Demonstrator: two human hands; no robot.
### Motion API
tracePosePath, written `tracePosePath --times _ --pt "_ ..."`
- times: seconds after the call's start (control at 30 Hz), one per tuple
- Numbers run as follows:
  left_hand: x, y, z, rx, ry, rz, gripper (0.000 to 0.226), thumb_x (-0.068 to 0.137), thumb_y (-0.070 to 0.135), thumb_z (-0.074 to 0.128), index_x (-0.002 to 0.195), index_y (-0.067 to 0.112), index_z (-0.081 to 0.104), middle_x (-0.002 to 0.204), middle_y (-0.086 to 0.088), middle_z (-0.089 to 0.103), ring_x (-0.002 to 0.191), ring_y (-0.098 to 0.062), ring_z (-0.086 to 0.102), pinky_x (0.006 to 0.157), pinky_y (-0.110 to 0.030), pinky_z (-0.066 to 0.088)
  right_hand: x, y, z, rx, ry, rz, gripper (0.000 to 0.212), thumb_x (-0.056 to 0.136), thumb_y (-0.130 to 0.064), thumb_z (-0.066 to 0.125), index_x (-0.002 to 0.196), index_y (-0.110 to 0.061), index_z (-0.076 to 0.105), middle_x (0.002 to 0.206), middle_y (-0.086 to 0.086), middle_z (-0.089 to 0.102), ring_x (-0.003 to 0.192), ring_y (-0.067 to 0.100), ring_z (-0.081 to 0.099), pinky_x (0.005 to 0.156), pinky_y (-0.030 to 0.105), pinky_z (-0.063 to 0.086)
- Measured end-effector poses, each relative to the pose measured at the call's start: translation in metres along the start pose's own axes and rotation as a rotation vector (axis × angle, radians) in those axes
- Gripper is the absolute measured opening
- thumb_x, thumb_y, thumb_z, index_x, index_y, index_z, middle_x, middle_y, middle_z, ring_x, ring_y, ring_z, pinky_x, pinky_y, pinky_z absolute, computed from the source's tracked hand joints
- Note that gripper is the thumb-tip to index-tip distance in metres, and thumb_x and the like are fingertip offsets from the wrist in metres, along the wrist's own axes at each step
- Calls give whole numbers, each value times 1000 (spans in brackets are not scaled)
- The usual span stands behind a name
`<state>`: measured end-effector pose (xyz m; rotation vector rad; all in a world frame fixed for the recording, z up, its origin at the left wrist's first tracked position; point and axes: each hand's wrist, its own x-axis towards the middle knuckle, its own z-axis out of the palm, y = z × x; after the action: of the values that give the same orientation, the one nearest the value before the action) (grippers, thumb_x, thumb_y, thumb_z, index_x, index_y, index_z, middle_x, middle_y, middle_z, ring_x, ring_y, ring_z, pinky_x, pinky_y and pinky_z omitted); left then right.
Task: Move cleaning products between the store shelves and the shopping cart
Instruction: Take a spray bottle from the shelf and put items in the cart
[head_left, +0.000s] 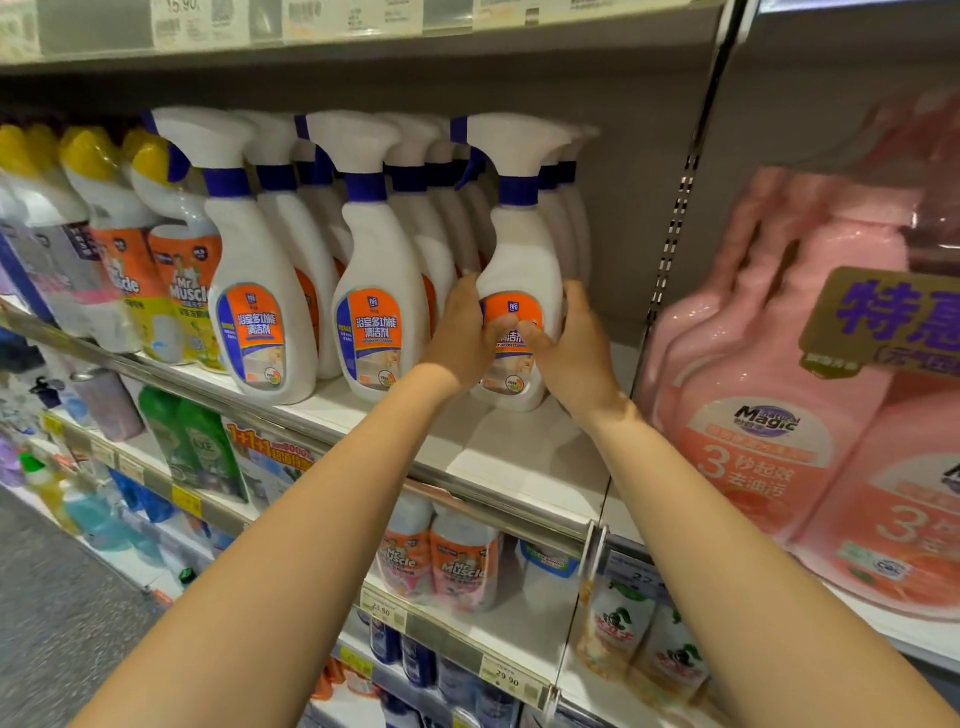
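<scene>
**Both hands clamped on the end spray bottle, upright at the shelf's right**

The white spray bottle (519, 249) stood at the right end of the front row on the shelf (524, 457), with its long axis vertical and its trigger head uppermost, nozzle pointing left. Its base looked to be on the shelf board, though whether it was already a touch clear could not be told.

The left hand (462, 332) gripped its left flank and the right hand (571, 343) its right flank, both low on the body at the orange label. The fingers (467, 291) were curled round the sides toward the back and the two thumbs nearly met across the front. Both arms reached equally far, and neither hand was nearer than the other.

The neighbouring spray bottles (374, 291) stood just beside it on the left, with more of the same packed close behind. To the right lay a bare gap before the shelf upright, and beyond that the pink detergent bottles (769, 415).

A metal rail (493, 499) ran along the shelf's front edge, between the bottle and the person. Bringing the bottle out would probably mean lifting it along its own axis before drawing it back over the rail. The shopping cart was not in view.
</scene>
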<state>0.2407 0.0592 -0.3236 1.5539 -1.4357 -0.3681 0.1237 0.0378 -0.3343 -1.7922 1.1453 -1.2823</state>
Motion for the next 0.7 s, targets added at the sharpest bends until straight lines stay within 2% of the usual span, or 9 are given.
tracePosePath --times 0.17,0.33,0.5,0.7 --pt "0 -7 14 112 137 49 56 95 18 58 143 4 33 139 -15 45 123 -29 49 104 -38 44 9 5 2 -36 11 13 49 79 -29 69 122 -21 48 116 15 61 104 36 61 88 53 52" --pt "0 -8 16 222 196 86 64 95 18 58 150 7 26 145 -11 44 129 -25 47 105 -29 37 15 3 4 -74 41 23 43 86 -15 70 123 -13 49 119 17 60 106 35 60 90 51 52" --pt "1 -9 14 259 190 101 66 95 18 59 150 7 25 144 -10 47 126 -25 51 100 -23 37 19 2 5 -92 35 24 46 88 -18 69 128 -13 47 123 13 59 109 31 60 91 49 53" --pt "-2 -6 13 314 186 121 59 96 14 56 148 7 29 139 -12 52 121 -28 55 100 -29 41 25 4 5 -106 32 27 48 91 -19 67 132 -11 45 126 15 56 112 30 58 94 42 52"
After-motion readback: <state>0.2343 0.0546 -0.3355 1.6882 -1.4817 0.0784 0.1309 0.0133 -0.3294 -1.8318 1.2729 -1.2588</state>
